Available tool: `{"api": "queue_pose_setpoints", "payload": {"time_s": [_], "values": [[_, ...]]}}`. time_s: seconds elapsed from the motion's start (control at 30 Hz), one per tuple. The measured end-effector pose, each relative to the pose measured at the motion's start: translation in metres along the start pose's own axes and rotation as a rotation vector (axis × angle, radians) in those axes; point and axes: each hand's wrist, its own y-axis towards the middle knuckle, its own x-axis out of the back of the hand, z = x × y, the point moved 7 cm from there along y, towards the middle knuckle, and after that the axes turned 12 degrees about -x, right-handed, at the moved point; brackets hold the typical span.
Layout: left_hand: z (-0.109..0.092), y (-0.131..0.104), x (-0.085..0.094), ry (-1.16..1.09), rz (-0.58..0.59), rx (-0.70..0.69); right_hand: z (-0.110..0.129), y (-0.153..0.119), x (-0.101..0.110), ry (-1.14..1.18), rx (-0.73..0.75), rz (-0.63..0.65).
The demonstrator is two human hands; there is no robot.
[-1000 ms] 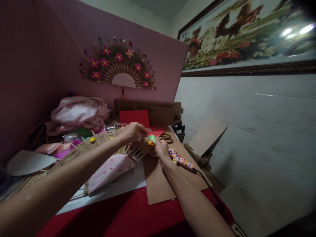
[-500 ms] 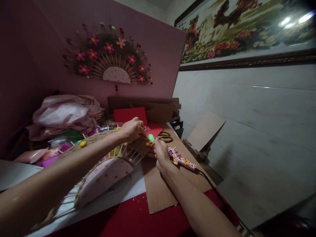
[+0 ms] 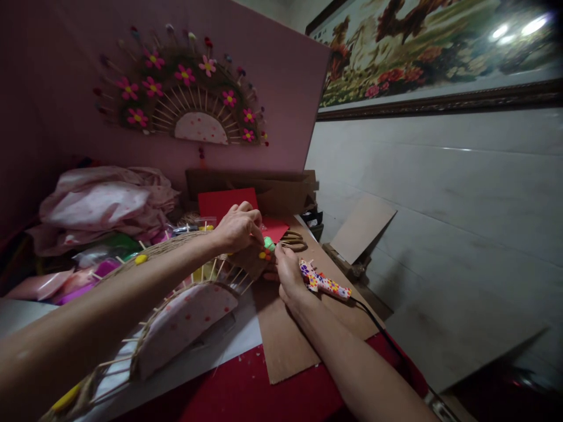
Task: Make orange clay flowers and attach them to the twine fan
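Note:
My left hand (image 3: 240, 228) is closed in a pinch beside a small green piece (image 3: 268, 244); what lies between its fingertips is too small to make out. Close by on the right, my right hand (image 3: 288, 269) has its fingers curled around a thin stick at the green piece. Small orange and yellow bits (image 3: 264, 254) sit just below the green one. Under my left forearm lies a fan-shaped craft of sticks and twine with a dotted pink cloth half-circle (image 3: 189, 319). A flower-patterned glue gun (image 3: 325, 282) rests right of my right hand.
Brown cardboard (image 3: 285, 346) lies on the red table cover (image 3: 237, 390). Scissors (image 3: 294, 241) are behind my right hand, near red paper (image 3: 229, 202). Crumpled dotted cloth (image 3: 105, 202) and bags are at the left. A finished fan (image 3: 200, 128) hangs on the pink board.
The view has shifted slightly, so the background fan and picture sit further left. Both hands stay together at the green piece, with my left fingers slightly repositioned.

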Motion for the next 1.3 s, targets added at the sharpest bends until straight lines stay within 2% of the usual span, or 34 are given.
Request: {"api": "queue_pose_setpoints", "payload": {"time_s": [0.4, 0.7, 0.93, 1.13, 1.3], "values": [[0.009, -0.004, -0.011, -0.069, 0.007, 0.005, -0.001, 0.0, 0.001, -0.012, -0.004, -0.006], [0.005, -0.003, -0.012, -0.025, 0.039, -0.022, -0.001, 0.0, 0.001, -0.028, 0.005, -0.014], [-0.005, -0.003, -0.007, 0.088, 0.117, -0.122, -0.001, -0.001, 0.002, -0.011, -0.016, -0.022], [-0.014, -0.008, 0.008, 0.184, 0.11, -0.132, 0.001, -0.003, 0.002, -0.013, -0.007, -0.025], [-0.028, -0.015, 0.006, 0.295, 0.152, -0.191, 0.002, -0.004, 0.002, -0.021, -0.011, -0.034]]}}
